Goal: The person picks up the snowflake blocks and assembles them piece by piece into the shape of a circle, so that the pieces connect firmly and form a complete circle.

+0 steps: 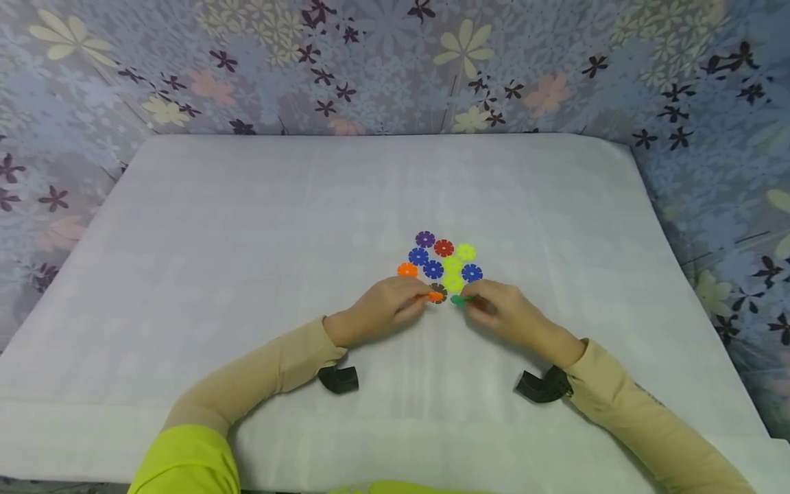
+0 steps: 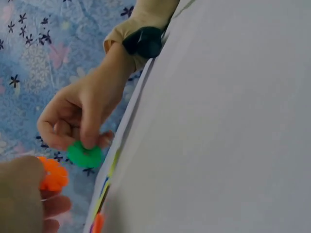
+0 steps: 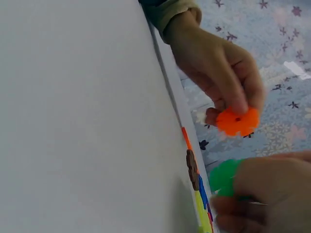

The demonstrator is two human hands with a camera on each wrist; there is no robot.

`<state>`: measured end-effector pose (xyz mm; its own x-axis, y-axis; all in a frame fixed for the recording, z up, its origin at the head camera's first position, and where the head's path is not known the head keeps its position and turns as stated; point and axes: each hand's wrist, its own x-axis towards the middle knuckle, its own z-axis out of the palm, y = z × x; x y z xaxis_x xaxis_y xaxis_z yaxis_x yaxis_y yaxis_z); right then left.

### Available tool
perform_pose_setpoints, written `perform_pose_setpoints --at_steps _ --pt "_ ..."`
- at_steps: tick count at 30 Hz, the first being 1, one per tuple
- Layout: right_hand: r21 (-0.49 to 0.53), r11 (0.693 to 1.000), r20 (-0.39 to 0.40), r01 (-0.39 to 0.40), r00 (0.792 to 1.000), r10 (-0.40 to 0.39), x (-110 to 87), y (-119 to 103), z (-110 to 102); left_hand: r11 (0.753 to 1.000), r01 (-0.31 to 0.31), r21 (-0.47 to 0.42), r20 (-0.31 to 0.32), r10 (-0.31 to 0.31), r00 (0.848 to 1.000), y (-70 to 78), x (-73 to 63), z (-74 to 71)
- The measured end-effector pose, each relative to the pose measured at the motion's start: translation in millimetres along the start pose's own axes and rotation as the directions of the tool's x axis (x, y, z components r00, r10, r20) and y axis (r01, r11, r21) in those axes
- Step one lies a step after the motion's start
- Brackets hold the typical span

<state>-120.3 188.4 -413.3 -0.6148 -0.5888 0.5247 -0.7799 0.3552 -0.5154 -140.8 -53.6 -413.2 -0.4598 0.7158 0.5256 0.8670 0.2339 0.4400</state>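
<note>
Between thumb and fingers, my left hand (image 1: 384, 310) pinches an orange notched disc (image 3: 238, 121) with a small hole at its middle. My right hand (image 1: 513, 315) pinches a green notched disc (image 2: 85, 154) in the same way. The two discs are held apart, facing each other across a small gap. Below and behind the left hand's disc lies a brown disc (image 1: 439, 289), partly covered by it in the head view. Beyond the hands sit more discs, among them a purple one (image 1: 425, 239), a red one (image 1: 444, 248) and another orange one (image 1: 407, 269).
Blue discs (image 1: 418, 256) and yellow discs (image 1: 453, 283) lie among the loose group on the white table (image 1: 247, 219). Black curved pieces (image 1: 543, 385) show at both sleeve cuffs. Flower-patterned cloth (image 1: 382, 68) rises behind the table's far edge.
</note>
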Motion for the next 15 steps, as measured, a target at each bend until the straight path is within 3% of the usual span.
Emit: perform_pose_setpoints --at_steps 2,4,6,8,11,13,14,15 --pt "0.140 0.981 -0.041 -0.136 0.989 0.143 9.6 0.5 -3.6 0.996 0.009 -0.090 -0.069 -0.015 0.997 -9.8 6.8 -4.6" --pt "0.316 0.912 -0.069 -0.261 0.952 0.297 21.9 2.9 -7.1 0.982 0.048 -0.185 -0.133 -0.074 0.988 -21.1 15.2 -10.2" --pt "0.475 0.802 -0.060 -0.361 0.896 0.439 34.6 7.1 -9.5 0.947 0.121 -0.297 -0.174 -0.178 0.968 -31.9 23.6 -14.9" --pt "0.606 0.671 0.004 -0.426 0.846 0.533 44.9 11.9 -9.5 0.899 0.196 -0.392 -0.195 -0.290 0.937 -36.8 28.8 -18.7" --pt "0.716 0.498 0.122 -0.490 0.790 0.601 54.6 16.8 -5.4 0.830 0.274 -0.485 -0.173 -0.399 0.901 -33.1 30.5 -21.7" --pt "0.756 0.420 0.177 -0.503 0.774 0.608 57.2 18.9 -0.9 0.816 0.282 -0.505 -0.163 -0.411 0.897 -26.2 30.4 -23.8" --pt "0.772 0.391 0.188 -0.502 0.768 0.613 58.1 19.4 1.1 0.815 0.280 -0.508 -0.156 -0.407 0.900 -23.0 31.0 -24.7" --pt "0.779 0.383 0.186 -0.497 0.765 0.616 58.8 20.0 2.7 0.823 0.276 -0.497 -0.152 -0.395 0.906 -21.4 31.9 -25.4"
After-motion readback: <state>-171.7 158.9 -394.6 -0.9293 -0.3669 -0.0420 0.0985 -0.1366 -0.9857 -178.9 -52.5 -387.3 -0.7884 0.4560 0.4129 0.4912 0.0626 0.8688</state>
